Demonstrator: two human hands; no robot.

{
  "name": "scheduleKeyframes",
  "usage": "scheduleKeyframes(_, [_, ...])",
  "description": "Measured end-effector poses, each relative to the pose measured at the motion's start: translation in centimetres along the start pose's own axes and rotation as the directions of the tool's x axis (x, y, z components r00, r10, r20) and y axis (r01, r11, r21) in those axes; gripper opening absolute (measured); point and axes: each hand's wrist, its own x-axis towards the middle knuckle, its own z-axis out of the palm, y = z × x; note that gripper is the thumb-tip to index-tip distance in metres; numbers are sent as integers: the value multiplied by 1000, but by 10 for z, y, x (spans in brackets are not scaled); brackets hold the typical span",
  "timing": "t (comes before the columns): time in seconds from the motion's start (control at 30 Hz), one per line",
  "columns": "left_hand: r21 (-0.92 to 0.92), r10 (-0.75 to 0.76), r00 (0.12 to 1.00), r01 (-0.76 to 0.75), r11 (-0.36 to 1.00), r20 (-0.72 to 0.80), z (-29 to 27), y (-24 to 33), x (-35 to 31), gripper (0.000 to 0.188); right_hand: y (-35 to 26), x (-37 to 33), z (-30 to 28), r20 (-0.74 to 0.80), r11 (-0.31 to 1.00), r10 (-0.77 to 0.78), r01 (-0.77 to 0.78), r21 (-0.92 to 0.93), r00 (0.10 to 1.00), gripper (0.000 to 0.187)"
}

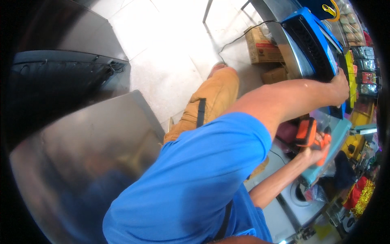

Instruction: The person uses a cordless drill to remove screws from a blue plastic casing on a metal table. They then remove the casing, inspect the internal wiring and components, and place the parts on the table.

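An orange and black cordless drill (323, 151) is in my right hand (311, 155), whose fingers are wrapped round its grip. The chunky battery end (305, 133) of the drill points back toward me. Reaching across above it, my left hand (340, 87) rests at the edge of a long blue and black machine (312, 42); most of its fingers are hidden, so their grip does not show. The drill is held over a pale teal tray or panel edge (340, 134) beside the machine's near end.
A cardboard box (262, 46) stands below the metal bench (294, 46), with a black cable (243, 34) trailing to the floor. Packaged goods (367, 65) and clutter line the far right. A large metal cabinet (89, 146) stands at left, near a dark appliance back (53, 85).
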Motion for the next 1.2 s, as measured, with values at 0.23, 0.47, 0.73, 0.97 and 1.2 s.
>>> scheduleKeyframes(0.23, [-39, 128, 992, -127, 991, 16, -21, -5, -28, 60, 31, -47, 5, 16, 941, -229, 225, -254, 973, 44])
scheduleKeyframes(0.47, [-16, 125, 992, -124, 992, 19, -37, -15, -57, 63, 89, -72, 17, 18, 780, -463, 417, -466, 886, 42])
scheduleKeyframes(0.73, [-13, 157, 987, -157, 987, 20, -45, -10, -80, 70, 132, -87, -14, 62, 489, -648, 477, -731, 759, 27])
scheduleKeyframes(0.97, [14, 136, 991, -136, 991, -4, -48, -19, -90, 72, 142, -90, -23, 163, 256, -698, 456, -853, 697, 27])
scheduleKeyframes(1.2, [-22, 182, 983, -182, 983, 18, -44, -5, -80, 75, 127, -68, -79, 295, 24, -752, 472, -881, 589, 21])
